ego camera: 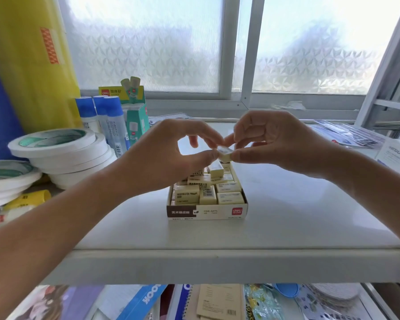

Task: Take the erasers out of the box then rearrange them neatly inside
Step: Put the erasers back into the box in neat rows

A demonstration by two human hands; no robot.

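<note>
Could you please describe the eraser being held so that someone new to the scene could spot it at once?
On the white shelf below the window stands an open box of cream erasers. Directly above its far end, the left hand and right hand meet, pinching one eraser between them. It alone is in the air; the rest lie in the box.

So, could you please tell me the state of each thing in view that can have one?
box: open, nearly full, some erasers lying askew.
held eraser: lifted above the box, pinched from both ends.
left hand: pinching the eraser.
right hand: pinching the eraser.
glue bottles: upright, capped.
tape rolls: stacked.
</note>
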